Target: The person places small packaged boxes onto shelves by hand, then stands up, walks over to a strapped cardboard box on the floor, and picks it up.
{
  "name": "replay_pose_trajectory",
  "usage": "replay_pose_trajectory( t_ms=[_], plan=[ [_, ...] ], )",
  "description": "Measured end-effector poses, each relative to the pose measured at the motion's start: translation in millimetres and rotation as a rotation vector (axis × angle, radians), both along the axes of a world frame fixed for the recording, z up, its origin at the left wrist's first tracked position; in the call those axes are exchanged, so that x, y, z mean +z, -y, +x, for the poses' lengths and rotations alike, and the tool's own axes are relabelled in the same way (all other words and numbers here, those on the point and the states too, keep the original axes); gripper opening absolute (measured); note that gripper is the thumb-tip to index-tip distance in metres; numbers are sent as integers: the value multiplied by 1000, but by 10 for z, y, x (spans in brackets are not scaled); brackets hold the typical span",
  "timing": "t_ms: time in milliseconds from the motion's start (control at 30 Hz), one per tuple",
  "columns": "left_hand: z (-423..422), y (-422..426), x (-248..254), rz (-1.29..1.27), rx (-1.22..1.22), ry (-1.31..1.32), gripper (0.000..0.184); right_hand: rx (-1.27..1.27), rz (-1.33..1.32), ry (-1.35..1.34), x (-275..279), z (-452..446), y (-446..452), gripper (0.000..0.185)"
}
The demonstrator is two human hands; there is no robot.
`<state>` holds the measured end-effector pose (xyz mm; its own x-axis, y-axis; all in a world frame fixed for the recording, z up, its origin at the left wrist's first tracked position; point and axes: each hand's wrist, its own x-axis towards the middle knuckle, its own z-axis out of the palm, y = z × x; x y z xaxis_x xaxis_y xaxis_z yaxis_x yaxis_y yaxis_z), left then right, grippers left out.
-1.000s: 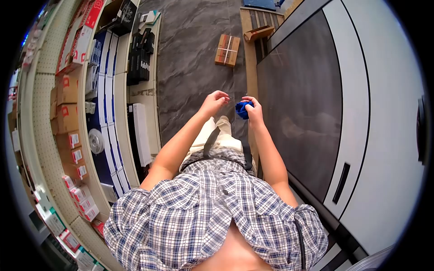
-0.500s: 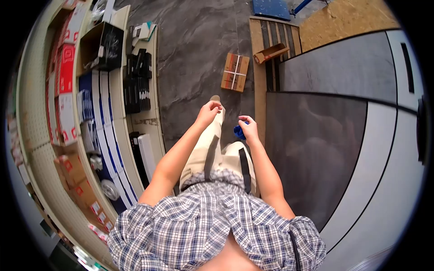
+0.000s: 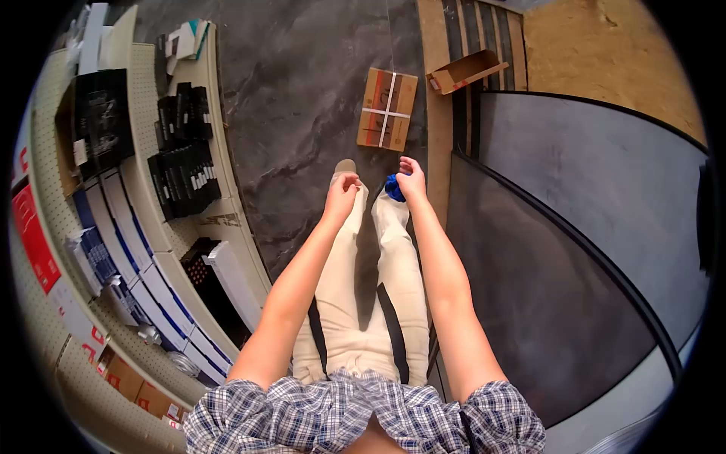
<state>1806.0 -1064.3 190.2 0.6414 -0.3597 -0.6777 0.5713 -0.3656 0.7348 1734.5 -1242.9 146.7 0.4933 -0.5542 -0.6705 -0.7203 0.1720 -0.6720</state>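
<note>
My right hand [image 3: 411, 181] is closed around a crumpled, dark blue bundle [image 3: 393, 188], its exact kind unclear. The bundle sticks out on the hand's left side, above my right trouser leg. My left hand [image 3: 342, 194] hangs over my left shin with curled fingers; whether anything sits between them is hidden. Ahead on the dark marbled floor lies a brown cardboard carton [image 3: 376, 129], bound crosswise with white strapping. It is just beyond both hands, and neither touches it.
Shelves along the left hold black boxes [image 3: 183, 185], white-and-blue long cartons [image 3: 162, 295] and a red box [image 3: 35, 238]. At right, large grey panels [image 3: 544, 280] lean beside a wooden pallet [image 3: 439, 151]. An opened cardboard tray [image 3: 469, 72] rests on the pallet.
I have stepped forward, and the strapped carton appears larger and slightly further left. My right hand has moved up and left in view with the blue bundle still in it.
</note>
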Motion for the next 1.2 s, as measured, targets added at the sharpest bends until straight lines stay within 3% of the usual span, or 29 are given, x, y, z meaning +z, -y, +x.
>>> replay_pose_trajectory(
  t_ms=[100,267,367,433,500,567,600,733,833,967,1033,1100,1167,1200],
  plan=[
    [-203,120,-661,29,35,72,25,-103,46,-18,-580,-59,95,51],
    [-147,483,-1337,99,59,75,30,19,-49,4,-1724,30,370,46],
    [36,719,-1522,146,-17,83,31,70,-84,-18,-2187,255,560,45],
    [256,871,-1471,210,-281,368,31,195,-176,-71,-2556,433,698,46],
    [446,964,-1551,236,-265,378,33,225,-177,-56,-3043,565,780,48],
    [660,991,-1732,461,-429,608,32,296,-271,-68,-3565,834,810,48],
    [782,1199,-1576,517,-529,520,36,298,-332,-88,-3714,971,936,47],
    [812,1355,-1599,463,-504,579,35,322,-444,-236,-3838,1223,991,50],
    [851,1393,-1624,508,-552,561,35,150,-272,-342,-3885,1414,982,45],
    [885,1430,-1644,422,-521,540,34,158,-175,-322,-3797,1496,928,37],
    [873,1397,-1651,469,-520,552,33,-56,-99,-292,-4034,1413,900,31],
    [885,1374,-1640,468,-509,544,33,96,-173,-394,-4102,1402,913,26],
    [867,1372,-1598,460,-492,528,33,432,-421,-506,-3894,1419,927,24],
    [866,1364,-1579,477,-517,520,33,409,-361,-502,-3766,1434,959,27]
  ],
)
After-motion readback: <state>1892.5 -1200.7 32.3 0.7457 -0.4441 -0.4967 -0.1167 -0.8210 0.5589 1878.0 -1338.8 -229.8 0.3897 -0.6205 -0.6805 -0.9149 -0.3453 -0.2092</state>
